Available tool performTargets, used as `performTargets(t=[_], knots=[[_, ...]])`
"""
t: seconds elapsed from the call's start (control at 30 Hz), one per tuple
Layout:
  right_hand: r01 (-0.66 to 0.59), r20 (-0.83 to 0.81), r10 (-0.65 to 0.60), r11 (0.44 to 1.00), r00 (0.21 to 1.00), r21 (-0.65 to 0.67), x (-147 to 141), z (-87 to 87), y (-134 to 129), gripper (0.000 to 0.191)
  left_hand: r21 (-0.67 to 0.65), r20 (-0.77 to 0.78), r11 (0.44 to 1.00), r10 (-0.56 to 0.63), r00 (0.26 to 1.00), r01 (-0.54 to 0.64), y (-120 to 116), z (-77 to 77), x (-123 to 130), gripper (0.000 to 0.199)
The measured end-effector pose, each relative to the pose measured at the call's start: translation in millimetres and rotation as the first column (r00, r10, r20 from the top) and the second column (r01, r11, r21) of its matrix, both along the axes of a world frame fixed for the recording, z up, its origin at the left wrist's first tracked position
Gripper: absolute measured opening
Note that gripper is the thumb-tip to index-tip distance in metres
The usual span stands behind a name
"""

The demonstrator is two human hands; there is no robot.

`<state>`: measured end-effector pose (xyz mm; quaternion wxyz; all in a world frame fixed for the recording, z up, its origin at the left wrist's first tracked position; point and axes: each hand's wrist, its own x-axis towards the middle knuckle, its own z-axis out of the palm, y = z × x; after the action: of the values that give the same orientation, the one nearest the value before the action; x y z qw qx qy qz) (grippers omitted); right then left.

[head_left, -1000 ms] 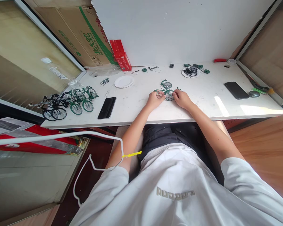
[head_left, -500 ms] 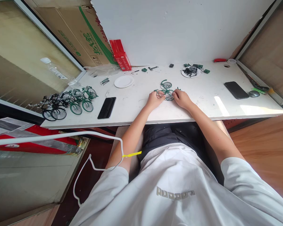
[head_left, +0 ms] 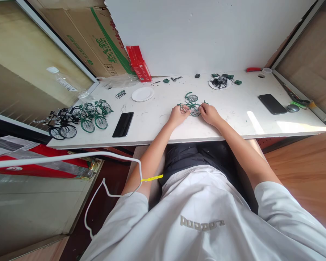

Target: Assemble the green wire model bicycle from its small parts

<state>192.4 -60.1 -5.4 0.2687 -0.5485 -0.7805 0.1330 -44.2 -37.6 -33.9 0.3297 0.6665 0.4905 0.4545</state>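
Note:
Between my hands, low over the white table, is a green model bicycle (head_left: 195, 110) with one wheel fitted in its frame. My left hand (head_left: 179, 115) pinches its left end. The fingers of my right hand (head_left: 209, 114) are closed on its right side. Just beyond them lies a loose wheel (head_left: 192, 98) with a curved green mudguard (head_left: 188, 94) beside it. My fingertips hide some of the frame, so the exact grip points are hard to make out.
Finished-looking model bicycles (head_left: 88, 125), green and black, stand at the left. A phone (head_left: 123, 124) and white plate (head_left: 142, 94) lie nearer. At the right are a plate of black parts (head_left: 219, 83) and another phone (head_left: 272, 104). A white cable (head_left: 97, 154) crosses the lower left.

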Motion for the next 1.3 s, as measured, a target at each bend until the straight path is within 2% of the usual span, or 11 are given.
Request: performTargets(t=[0.17,0.4,1.3], knots=[[-0.009,-0.010,0.009,1.000,1.000,0.012,0.7,-1.9,1.5,0.032,0.010,-0.009,1.000,-0.002,1.000,0.002,0.0,-0.4,-0.1,0.021],[-0.001,-0.005,0.001,1.000,1.000,-0.003,-0.2,-0.1,0.0,0.027,0.013,-0.019,1.000,-0.001,1.000,0.002,1.3,-2.0,-0.5,0.022],[0.001,-0.001,-0.001,1.000,1.000,0.004,-0.1,0.8,-0.5,0.033,0.010,-0.011,1.000,-0.002,1.000,0.002,0.1,-0.8,-0.3,0.023]])
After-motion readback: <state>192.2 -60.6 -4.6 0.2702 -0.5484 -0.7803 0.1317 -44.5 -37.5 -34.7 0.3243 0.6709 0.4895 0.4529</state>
